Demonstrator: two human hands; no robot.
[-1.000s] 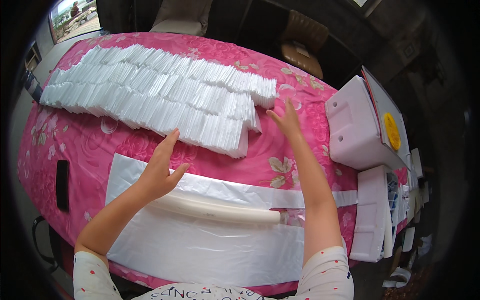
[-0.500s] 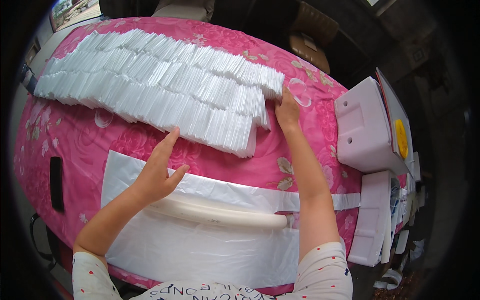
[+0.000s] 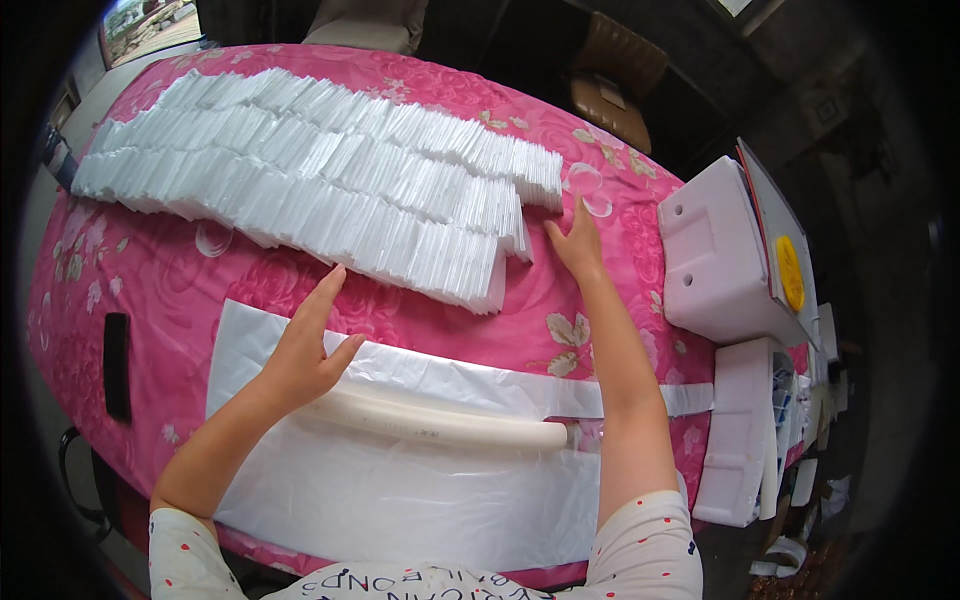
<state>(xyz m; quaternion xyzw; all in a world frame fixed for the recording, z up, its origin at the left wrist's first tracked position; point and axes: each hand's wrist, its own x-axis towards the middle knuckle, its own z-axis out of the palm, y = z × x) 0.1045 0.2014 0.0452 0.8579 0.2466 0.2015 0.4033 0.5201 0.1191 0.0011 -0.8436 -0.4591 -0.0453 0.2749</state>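
Three long rows of thin white, folded-looking plastic packets (image 3: 330, 190), standing closely on edge, run across the far left and middle of a table. Just in front of the nearest row is my left hand (image 3: 305, 355), its fingers stretched out and thumb apart, with nothing in it. Past the rows' right end, my right hand (image 3: 580, 242) is held over the pink cloth, thumb and fingers spread, also holding nothing. Below the hands a white plastic sheet (image 3: 400, 510) lies flat. A long cream-white tube (image 3: 450, 426) rests across it, partly behind my left wrist.
A pink flowered tablecloth (image 3: 640, 225) covers the table. On the right edge stand a white foam box (image 3: 705, 255) with flat panels and a yellow piece (image 3: 790, 272), and another white box (image 3: 735, 430). A narrow black bar (image 3: 116, 365) lies left. A brown chair (image 3: 612, 95) is beyond.
My right hand has come away from the right end of the packet rows and now has its thumb and fingers spread. My left hand stays near the front row.
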